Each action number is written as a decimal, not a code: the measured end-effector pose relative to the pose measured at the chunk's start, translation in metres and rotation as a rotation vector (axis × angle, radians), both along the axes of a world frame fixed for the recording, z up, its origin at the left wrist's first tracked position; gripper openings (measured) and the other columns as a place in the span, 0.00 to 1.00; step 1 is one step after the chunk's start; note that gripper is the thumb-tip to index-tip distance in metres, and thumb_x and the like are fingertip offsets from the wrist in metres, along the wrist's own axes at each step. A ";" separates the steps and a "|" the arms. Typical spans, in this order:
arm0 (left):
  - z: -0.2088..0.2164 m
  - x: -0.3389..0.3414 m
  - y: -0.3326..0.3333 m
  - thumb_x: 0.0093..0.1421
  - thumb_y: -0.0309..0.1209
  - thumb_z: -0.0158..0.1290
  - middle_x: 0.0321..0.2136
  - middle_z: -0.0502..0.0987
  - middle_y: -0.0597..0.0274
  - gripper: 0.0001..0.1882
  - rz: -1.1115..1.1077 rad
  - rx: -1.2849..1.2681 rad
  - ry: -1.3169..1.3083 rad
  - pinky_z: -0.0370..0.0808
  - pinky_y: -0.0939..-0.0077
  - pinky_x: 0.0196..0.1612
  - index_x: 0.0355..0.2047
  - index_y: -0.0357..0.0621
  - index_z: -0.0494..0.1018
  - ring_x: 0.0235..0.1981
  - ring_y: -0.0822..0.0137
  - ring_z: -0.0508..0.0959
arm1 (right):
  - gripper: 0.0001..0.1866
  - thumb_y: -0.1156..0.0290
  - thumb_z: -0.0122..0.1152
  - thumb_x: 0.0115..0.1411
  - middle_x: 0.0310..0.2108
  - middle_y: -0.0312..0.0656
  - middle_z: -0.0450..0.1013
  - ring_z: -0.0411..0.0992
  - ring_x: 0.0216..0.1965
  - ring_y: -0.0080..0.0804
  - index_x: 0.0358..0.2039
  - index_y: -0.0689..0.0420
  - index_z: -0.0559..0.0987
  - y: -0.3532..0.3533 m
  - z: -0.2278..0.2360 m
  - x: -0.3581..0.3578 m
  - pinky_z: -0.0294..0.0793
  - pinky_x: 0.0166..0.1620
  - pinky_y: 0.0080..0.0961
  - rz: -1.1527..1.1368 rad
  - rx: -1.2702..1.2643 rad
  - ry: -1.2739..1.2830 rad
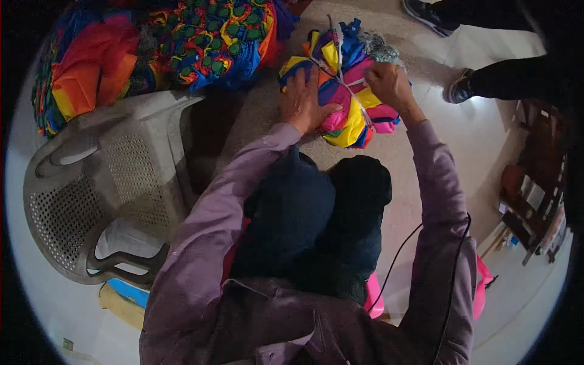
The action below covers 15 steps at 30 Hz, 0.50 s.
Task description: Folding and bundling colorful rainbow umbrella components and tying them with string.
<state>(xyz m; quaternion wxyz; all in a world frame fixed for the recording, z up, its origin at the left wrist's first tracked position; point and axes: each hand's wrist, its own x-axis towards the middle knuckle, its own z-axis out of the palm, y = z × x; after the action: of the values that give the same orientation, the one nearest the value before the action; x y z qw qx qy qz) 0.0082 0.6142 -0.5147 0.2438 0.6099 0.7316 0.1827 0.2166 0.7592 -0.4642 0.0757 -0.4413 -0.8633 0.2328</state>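
In front of my knees on the floor lies a bundle of folded, brightly coloured fabric [353, 131] in yellow, pink, blue and red. White cord [353, 96] crosses over its top. My left hand [302, 100] rests on the bundle's left side, fingers stretched and thumb apart. At the upper right of the bundle, my right hand [389, 88] is closed, with a length of the white cord running into its fingers. A grey, stringy tuft [380, 48] shows behind the bundle.
A large heap of similar coloured fabric [100, 61] with many green round pieces sits at far left, by a grey plastic chair [137, 176]. Another person's shoes [459, 87] stand at the far right. Wooden furniture [535, 182] is on the right. A black cable [395, 261] hangs by my right arm.
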 end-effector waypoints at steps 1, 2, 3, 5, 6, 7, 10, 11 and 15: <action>-0.001 -0.001 -0.002 0.48 0.60 0.70 0.67 0.60 0.31 0.61 0.004 -0.002 -0.003 0.62 0.41 0.68 0.73 0.42 0.55 0.67 0.32 0.61 | 0.18 0.54 0.60 0.64 0.28 0.56 0.79 0.82 0.30 0.51 0.30 0.58 0.83 -0.003 0.008 -0.007 0.79 0.32 0.48 0.004 -0.002 -0.003; -0.005 -0.005 -0.004 0.48 0.59 0.70 0.67 0.60 0.31 0.60 0.008 0.015 -0.005 0.62 0.41 0.67 0.73 0.42 0.55 0.67 0.32 0.62 | 0.19 0.53 0.60 0.64 0.28 0.55 0.79 0.82 0.31 0.53 0.30 0.57 0.83 -0.010 0.025 -0.020 0.79 0.32 0.48 0.005 0.043 0.004; -0.008 -0.010 -0.007 0.48 0.59 0.70 0.66 0.60 0.31 0.60 0.012 0.031 -0.007 0.62 0.41 0.67 0.73 0.41 0.55 0.66 0.32 0.62 | 0.19 0.52 0.60 0.64 0.28 0.54 0.80 0.81 0.31 0.55 0.31 0.56 0.84 -0.020 0.040 -0.036 0.79 0.32 0.48 0.006 0.087 0.013; -0.005 -0.008 -0.007 0.48 0.59 0.70 0.66 0.61 0.32 0.60 0.005 0.054 -0.021 0.63 0.41 0.67 0.72 0.41 0.55 0.66 0.32 0.63 | 0.20 0.50 0.60 0.64 0.28 0.53 0.80 0.81 0.32 0.57 0.31 0.56 0.84 -0.030 0.049 -0.055 0.80 0.33 0.48 -0.004 0.138 0.009; -0.003 -0.007 -0.007 0.47 0.59 0.70 0.66 0.61 0.32 0.60 -0.008 0.028 -0.027 0.63 0.41 0.67 0.72 0.41 0.56 0.66 0.32 0.63 | 0.19 0.52 0.61 0.64 0.28 0.54 0.80 0.80 0.32 0.58 0.31 0.56 0.84 -0.032 0.046 -0.067 0.79 0.33 0.50 -0.019 0.083 -0.112; 0.001 -0.006 -0.005 0.47 0.58 0.71 0.66 0.61 0.32 0.60 -0.022 0.003 -0.034 0.64 0.41 0.66 0.72 0.40 0.56 0.65 0.32 0.64 | 0.18 0.53 0.61 0.64 0.27 0.55 0.79 0.80 0.32 0.58 0.31 0.56 0.84 -0.033 0.041 -0.077 0.78 0.33 0.52 -0.033 0.029 -0.234; 0.003 -0.008 -0.003 0.46 0.58 0.71 0.66 0.62 0.32 0.60 -0.027 0.008 -0.026 0.65 0.41 0.65 0.71 0.41 0.56 0.64 0.32 0.65 | 0.18 0.53 0.61 0.65 0.27 0.54 0.79 0.80 0.31 0.58 0.31 0.56 0.84 -0.031 0.017 -0.085 0.78 0.33 0.51 -0.062 0.029 -0.297; 0.002 -0.009 -0.002 0.46 0.58 0.71 0.65 0.63 0.33 0.60 -0.020 0.037 -0.010 0.66 0.41 0.63 0.71 0.41 0.57 0.64 0.32 0.66 | 0.20 0.51 0.61 0.65 0.27 0.53 0.80 0.80 0.30 0.58 0.31 0.57 0.84 -0.029 0.007 -0.085 0.79 0.32 0.49 -0.078 0.083 -0.238; -0.002 -0.013 -0.006 0.46 0.60 0.70 0.64 0.63 0.38 0.59 -0.006 0.087 0.049 0.69 0.39 0.59 0.71 0.43 0.57 0.61 0.37 0.67 | 0.21 0.52 0.62 0.66 0.25 0.49 0.80 0.78 0.25 0.53 0.30 0.59 0.84 -0.018 -0.005 -0.082 0.78 0.30 0.43 0.012 0.016 0.102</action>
<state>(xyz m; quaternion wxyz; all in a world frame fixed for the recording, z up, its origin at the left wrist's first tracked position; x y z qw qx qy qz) -0.0047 0.6084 -0.5165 0.1998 0.6264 0.7268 0.1987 0.1347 0.7414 -0.4691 0.1218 -0.4231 -0.8628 0.2485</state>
